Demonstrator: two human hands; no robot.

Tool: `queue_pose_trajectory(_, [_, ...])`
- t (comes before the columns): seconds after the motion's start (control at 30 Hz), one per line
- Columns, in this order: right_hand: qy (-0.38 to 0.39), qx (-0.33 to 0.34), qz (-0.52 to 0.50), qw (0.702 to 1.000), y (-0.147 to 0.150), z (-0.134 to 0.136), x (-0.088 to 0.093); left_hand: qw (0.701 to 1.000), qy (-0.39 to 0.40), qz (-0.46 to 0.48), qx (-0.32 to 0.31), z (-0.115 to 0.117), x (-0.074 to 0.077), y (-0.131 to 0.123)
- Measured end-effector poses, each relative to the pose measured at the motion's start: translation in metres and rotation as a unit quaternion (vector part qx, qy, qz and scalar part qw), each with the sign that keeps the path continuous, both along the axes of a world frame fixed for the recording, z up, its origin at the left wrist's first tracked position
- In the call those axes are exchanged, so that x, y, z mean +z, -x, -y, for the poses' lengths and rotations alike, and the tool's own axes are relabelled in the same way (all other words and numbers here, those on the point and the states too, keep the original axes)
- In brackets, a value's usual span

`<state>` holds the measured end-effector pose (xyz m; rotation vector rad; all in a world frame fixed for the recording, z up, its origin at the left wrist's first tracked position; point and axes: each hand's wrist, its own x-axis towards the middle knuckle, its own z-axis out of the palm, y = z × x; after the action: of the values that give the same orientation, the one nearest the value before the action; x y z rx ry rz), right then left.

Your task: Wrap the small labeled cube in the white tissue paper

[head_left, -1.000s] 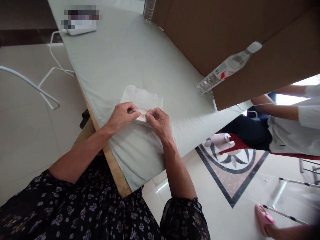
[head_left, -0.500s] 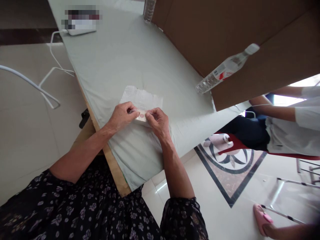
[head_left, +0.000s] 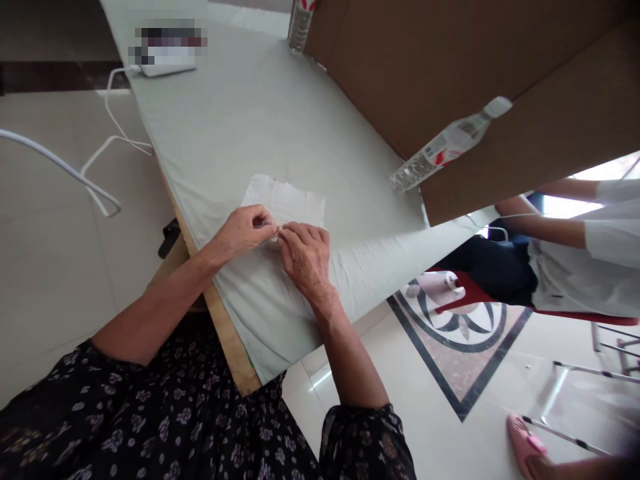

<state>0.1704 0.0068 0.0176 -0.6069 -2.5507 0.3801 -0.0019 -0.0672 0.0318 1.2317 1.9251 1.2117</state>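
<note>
A thin white sheet point(head_left: 287, 200), like tissue or paper, lies on the pale green cloth of the table near its front corner. My left hand point(head_left: 247, 228) pinches the near edge of the sheet between thumb and fingers. Right beside it, my right hand point(head_left: 307, 257) is closed at the same edge, its thumb and fingertips meeting those of the left hand. Its back is turned up and covers the right part of the near edge. Whatever small thing is between the fingertips is mostly hidden.
A clear bottle with a red and white label point(head_left: 447, 148) leans by a brown cardboard panel point(head_left: 430, 60). Another bottle point(head_left: 301, 28) stands at the panel's far end. A white device point(head_left: 167, 63) with a cable is at the far left. A person in white sits at right.
My right hand has moved left against my left fingertips and turned its back upward. The small pinkish round mark between my hands is now covered. The view has shifted slightly.
</note>
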Motion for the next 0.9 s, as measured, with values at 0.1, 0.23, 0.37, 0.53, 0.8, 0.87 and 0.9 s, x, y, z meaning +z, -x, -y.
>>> queue_pose_trajectory(0.1, [-0.028,-0.007,0.01,1.0,0.0,0.001,-0.002,1.0,0.006,-0.009,-0.005,0.013,0.004,0.011])
queue_pose_trajectory(0.23, [-0.077,-0.027,0.057,0.995,0.002,0.005,0.0,0.997,0.056,-0.052,0.034,0.021,0.005,0.022])
queue_pose_trajectory(0.37, [-0.114,-0.038,0.092,0.988,0.004,0.008,0.002,0.983,0.09,-0.143,0.065,0.013,0.0,0.017])
queue_pose_trajectory(0.53, [-0.136,-0.026,0.109,0.984,0.003,0.007,0.003,0.965,0.123,-0.22,0.077,0.011,-0.007,0.013])
queue_pose_trajectory(0.8, [-0.189,0.006,0.159,0.969,0.007,0.002,0.016,0.945,0.216,-0.219,0.109,0.037,0.008,0.029])
queue_pose_trajectory(0.87, [-0.188,0.01,0.169,0.967,0.008,0.001,0.019,0.946,0.232,-0.206,0.099,0.036,0.011,0.029])
queue_pose_trajectory(0.9, [-0.186,0.012,0.173,0.967,0.008,0.001,0.02,0.947,0.236,-0.198,0.092,0.035,0.012,0.029])
